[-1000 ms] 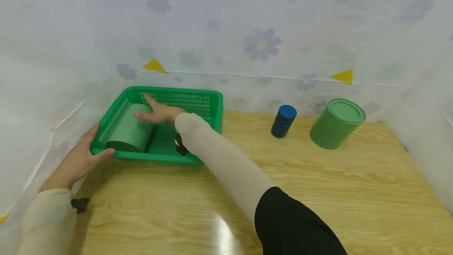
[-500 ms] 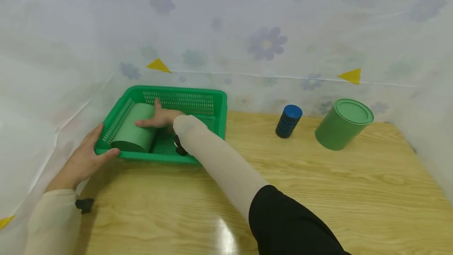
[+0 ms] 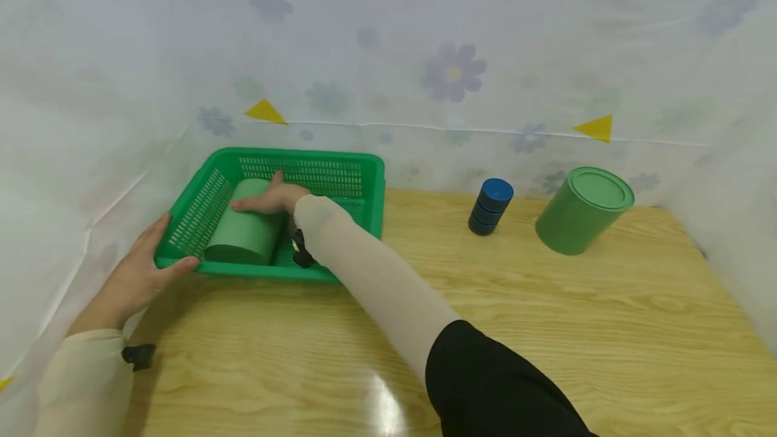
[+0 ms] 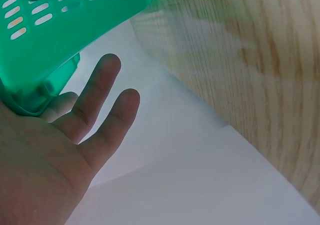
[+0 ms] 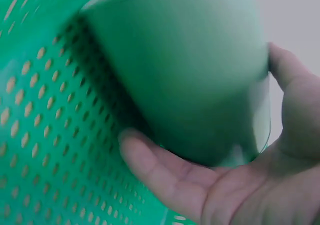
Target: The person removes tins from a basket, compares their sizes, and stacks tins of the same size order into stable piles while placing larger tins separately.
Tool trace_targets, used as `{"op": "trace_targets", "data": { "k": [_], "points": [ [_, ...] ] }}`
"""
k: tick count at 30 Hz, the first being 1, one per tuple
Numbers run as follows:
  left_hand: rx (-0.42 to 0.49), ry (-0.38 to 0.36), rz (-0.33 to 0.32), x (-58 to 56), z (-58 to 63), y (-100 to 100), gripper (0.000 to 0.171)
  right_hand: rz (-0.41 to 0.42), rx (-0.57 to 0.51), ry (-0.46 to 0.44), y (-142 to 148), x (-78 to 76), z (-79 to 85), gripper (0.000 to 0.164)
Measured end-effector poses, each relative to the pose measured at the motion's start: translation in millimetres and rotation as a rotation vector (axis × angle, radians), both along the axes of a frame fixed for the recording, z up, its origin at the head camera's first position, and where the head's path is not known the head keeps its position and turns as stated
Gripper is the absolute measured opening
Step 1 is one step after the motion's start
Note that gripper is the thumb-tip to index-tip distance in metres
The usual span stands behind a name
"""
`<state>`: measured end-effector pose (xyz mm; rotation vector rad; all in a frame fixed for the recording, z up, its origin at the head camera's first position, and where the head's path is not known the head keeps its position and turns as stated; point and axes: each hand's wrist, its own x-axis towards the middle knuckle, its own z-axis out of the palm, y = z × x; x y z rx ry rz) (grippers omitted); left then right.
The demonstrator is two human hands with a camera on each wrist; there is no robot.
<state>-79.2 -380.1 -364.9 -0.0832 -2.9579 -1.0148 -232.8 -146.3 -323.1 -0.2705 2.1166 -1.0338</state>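
A pale green can (image 3: pixel 247 233) lies on its side in the left half of the green basket (image 3: pixel 364 181). My right hand (image 3: pixel 274 197) grips this can from its right, thumb across the top. In the right wrist view, the fingers (image 5: pixel 172 177) curl under the can (image 5: pixel 190 70), which is blurred. At the basket's front left corner, my left hand (image 3: pixel 136 268) holds the rim, its thumb over the front edge. The left wrist view shows several fingers of that hand (image 4: pixel 55 155) spread outside the basket wall (image 4: pixel 60 35).
A second green can (image 3: pixel 579 214) stands upright on the wooden table (image 3: pixel 546 336) at the right. Left of it stands a dark blue cylinder (image 3: pixel 490 206) with ringed sides. Flowered white sheeting (image 3: pixel 364 52) hangs behind the table and at both sides.
The can in the basket has shifted right, away from the basket's left wall. My right hand has come down from above it and closed around it. The left hand stays on the corner.
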Motion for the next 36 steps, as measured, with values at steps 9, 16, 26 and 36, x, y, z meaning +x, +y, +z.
{"op": "trace_targets", "data": {
  "k": [9,16,26,36],
  "points": [
    [-0.005,0.003,0.018,-1.6,1.1,2,0.099,0.113,0.022,0.184,11,-12.2,5.3,0.091],
    [-0.027,0.008,0.016,0.4,1.5,1,0.098,0.223,0.163,0.273,8,-5.7,5.0,0.097],
    [-0.006,-0.02,0.011,3.9,4.0,4,0.098,0.209,0.213,0.325,14,-6.7,-5.1,0.111],
    [-0.001,-0.012,0.013,6.2,5.3,5,0.099,0.159,0.067,0.49,22,-11.1,-5.7,0.108]
  ]
}}
